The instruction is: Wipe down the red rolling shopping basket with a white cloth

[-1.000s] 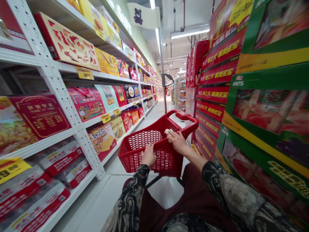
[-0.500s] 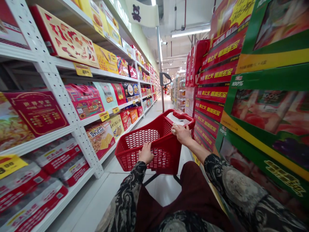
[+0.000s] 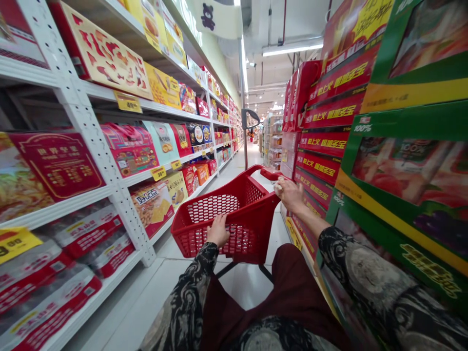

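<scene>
A red plastic mesh shopping basket (image 3: 204, 239) on a trolley frame stands in front of me, with its red handle (image 3: 272, 173) folded toward the far right. My left hand (image 3: 218, 230) grips the basket's near rim. My right hand (image 3: 290, 194) is on the rim at the basket's right corner, next to the handle. A small pale wad (image 3: 280, 185), perhaps tissue, shows at its fingertips. Patterned dark sleeves cover both forearms. The basket's inside is mostly hidden by its wall.
White perforated shelving (image 3: 98, 146) with boxed goods and yellow price tags runs along the left. Stacked red and green cartons (image 3: 351, 146) line the right, close to the basket. A pale tiled floor (image 3: 142, 302) stretches ahead down the aisle.
My right hand has slid rightward along the rim, carrying the pale wad toward the handle. The basket has shifted slightly left in view, and the shelves have moved slightly past.
</scene>
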The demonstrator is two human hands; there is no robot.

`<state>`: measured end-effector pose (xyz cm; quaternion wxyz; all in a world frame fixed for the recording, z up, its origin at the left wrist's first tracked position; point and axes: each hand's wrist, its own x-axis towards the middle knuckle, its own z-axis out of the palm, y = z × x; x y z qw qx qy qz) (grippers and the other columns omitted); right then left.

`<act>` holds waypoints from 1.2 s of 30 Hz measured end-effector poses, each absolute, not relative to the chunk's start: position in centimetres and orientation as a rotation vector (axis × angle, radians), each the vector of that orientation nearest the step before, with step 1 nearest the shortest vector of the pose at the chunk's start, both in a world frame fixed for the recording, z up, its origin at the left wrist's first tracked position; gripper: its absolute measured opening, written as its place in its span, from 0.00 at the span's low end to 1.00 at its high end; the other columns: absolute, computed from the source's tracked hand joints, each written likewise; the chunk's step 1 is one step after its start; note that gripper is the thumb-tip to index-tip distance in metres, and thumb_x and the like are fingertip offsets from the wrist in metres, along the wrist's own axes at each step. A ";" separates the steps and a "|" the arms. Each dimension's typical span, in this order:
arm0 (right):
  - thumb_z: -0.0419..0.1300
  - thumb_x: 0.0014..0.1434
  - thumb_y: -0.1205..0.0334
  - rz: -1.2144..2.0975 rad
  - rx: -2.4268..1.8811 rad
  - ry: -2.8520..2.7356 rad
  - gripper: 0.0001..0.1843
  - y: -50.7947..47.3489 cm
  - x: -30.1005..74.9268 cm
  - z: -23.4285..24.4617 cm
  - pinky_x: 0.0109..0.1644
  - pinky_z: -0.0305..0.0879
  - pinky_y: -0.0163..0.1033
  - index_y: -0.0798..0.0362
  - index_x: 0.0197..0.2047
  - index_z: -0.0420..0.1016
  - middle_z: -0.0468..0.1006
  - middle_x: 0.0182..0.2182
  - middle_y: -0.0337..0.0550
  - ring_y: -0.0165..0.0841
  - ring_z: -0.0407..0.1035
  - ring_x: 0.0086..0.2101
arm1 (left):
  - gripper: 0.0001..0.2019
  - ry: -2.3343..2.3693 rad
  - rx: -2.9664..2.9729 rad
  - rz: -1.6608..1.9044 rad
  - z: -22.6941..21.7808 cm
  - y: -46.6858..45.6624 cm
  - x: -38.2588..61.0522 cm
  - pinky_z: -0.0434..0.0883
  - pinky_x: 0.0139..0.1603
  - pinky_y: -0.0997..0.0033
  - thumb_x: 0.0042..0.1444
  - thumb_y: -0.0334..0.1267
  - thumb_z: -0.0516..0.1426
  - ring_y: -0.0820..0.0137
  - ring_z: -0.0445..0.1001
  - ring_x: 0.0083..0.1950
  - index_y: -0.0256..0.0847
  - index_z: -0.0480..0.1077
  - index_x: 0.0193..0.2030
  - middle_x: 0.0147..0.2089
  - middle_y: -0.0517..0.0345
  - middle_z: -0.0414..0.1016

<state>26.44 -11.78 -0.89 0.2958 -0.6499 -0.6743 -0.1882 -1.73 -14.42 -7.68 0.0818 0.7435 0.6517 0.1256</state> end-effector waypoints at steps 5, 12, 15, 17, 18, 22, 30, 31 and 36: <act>0.49 0.58 0.65 -0.411 -1.471 -2.180 0.19 -12.5 21.3 -2.7 0.57 0.46 0.52 0.46 0.51 0.67 0.71 0.51 0.43 0.37 0.62 0.51 | 0.34 1.954 2.222 0.363 -7.6 -14.6 -2.1 0.54 0.61 0.46 0.48 0.29 0.51 0.64 0.44 0.69 0.45 0.48 0.63 0.69 0.51 0.44; 0.46 0.58 0.67 -0.479 -1.794 -2.010 0.18 -10.4 24.7 -0.2 0.54 0.45 0.54 0.50 0.48 0.70 0.76 0.42 0.48 0.41 0.67 0.44 | 0.35 1.971 2.242 0.342 -8.4 -14.5 -2.3 0.52 0.62 0.45 0.48 0.31 0.52 0.64 0.41 0.69 0.45 0.45 0.64 0.70 0.52 0.41; 0.46 0.58 0.67 -0.507 -1.790 -2.015 0.17 -10.5 25.7 0.4 0.52 0.46 0.51 0.51 0.44 0.72 0.76 0.40 0.48 0.41 0.68 0.42 | 0.35 1.993 2.279 0.328 -8.7 -14.4 -2.3 0.50 0.63 0.43 0.49 0.31 0.52 0.64 0.40 0.70 0.44 0.44 0.65 0.70 0.52 0.40; 0.46 0.58 0.67 -0.524 -1.779 -2.018 0.16 -11.1 25.7 0.4 0.51 0.46 0.50 0.52 0.43 0.73 0.76 0.40 0.49 0.41 0.67 0.42 | 0.35 2.008 2.302 0.314 -8.8 -14.4 -2.3 0.49 0.63 0.43 0.49 0.31 0.51 0.64 0.41 0.69 0.44 0.44 0.65 0.70 0.52 0.41; 0.46 0.58 0.66 -0.533 -1.766 -2.020 0.16 -11.4 25.6 0.4 0.51 0.45 0.49 0.53 0.43 0.73 0.76 0.40 0.49 0.41 0.67 0.43 | 0.35 2.012 2.312 0.305 -8.8 -14.4 -2.3 0.48 0.63 0.43 0.49 0.31 0.51 0.64 0.41 0.69 0.44 0.44 0.65 0.70 0.52 0.41; 0.47 0.58 0.62 -0.552 -1.744 -1.975 0.16 -12.5 25.1 0.2 0.52 0.44 0.48 0.53 0.46 0.71 0.76 0.39 0.49 0.41 0.65 0.43 | 0.36 2.031 2.291 0.287 -8.7 -14.6 -2.1 0.47 0.63 0.42 0.48 0.32 0.52 0.60 0.39 0.70 0.45 0.44 0.65 0.70 0.54 0.40; 0.52 0.54 0.49 -0.571 -1.831 -1.941 0.19 -11.9 24.4 0.7 0.51 0.47 0.50 0.55 0.41 0.71 0.75 0.38 0.50 0.42 0.65 0.41 | 0.38 2.059 2.164 0.309 -8.4 -14.6 -1.5 0.48 0.61 0.35 0.47 0.33 0.52 0.49 0.35 0.69 0.50 0.43 0.66 0.71 0.60 0.38; 0.51 0.56 0.52 -0.583 -1.824 -1.914 0.17 -11.7 25.0 1.1 0.51 0.48 0.49 0.54 0.43 0.71 0.75 0.39 0.50 0.41 0.65 0.41 | 0.38 2.056 2.163 0.311 -8.4 -14.6 -1.5 0.48 0.61 0.35 0.47 0.33 0.52 0.49 0.35 0.69 0.51 0.43 0.66 0.71 0.60 0.38; 0.44 0.61 0.66 -0.767 -1.802 -1.666 0.19 -11.4 28.7 2.5 0.56 0.42 0.53 0.51 0.53 0.65 0.69 0.51 0.51 0.42 0.60 0.49 | 0.38 2.026 2.164 0.339 -8.6 -14.2 -1.9 0.49 0.61 0.35 0.47 0.32 0.52 0.50 0.35 0.69 0.50 0.43 0.66 0.71 0.61 0.38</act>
